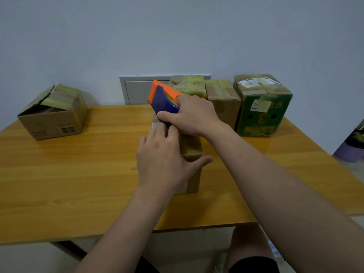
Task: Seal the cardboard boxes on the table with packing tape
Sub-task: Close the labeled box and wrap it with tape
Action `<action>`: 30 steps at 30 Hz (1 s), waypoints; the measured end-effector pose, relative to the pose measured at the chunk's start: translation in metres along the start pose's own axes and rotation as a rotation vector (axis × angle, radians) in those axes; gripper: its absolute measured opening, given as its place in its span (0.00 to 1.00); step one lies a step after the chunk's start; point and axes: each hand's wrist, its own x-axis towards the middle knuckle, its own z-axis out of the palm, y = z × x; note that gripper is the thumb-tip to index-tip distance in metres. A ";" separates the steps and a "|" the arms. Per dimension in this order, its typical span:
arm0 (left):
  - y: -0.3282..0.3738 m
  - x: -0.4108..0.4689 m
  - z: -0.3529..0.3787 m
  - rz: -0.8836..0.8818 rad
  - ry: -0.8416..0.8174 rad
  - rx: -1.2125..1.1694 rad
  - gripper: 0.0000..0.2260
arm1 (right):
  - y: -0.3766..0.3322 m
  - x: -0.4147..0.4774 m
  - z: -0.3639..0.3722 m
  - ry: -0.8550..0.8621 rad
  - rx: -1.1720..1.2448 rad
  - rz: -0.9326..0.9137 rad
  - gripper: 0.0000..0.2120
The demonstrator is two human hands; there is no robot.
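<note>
Fingers [183, 98] of right hand [195, 115] round one tape dispenser [164, 103]; five cardboard boxes [53, 113] [192, 148] [189, 85] [222, 95] [264, 107]

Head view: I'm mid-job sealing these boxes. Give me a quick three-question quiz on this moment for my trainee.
1. True or false: the right hand grips the tape dispenser.
2. Where does the left hand rest? A. on the middle box; B. on the green box; C. on the tape dispenser.
3. Fill in: the top flaps of the far-left box are partly ____.

Key: 1 true; 2 A; 3 open.
</note>
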 end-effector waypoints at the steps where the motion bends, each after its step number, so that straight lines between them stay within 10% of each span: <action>1: 0.005 0.001 0.001 -0.023 -0.010 0.030 0.41 | 0.001 0.000 -0.001 -0.006 0.027 0.017 0.22; 14: 0.025 0.002 0.016 -0.016 -0.044 0.126 0.19 | 0.009 -0.011 -0.011 -0.047 0.242 0.099 0.21; 30: 0.022 -0.004 0.022 0.036 0.049 0.080 0.22 | 0.023 -0.032 -0.012 0.032 0.838 0.309 0.19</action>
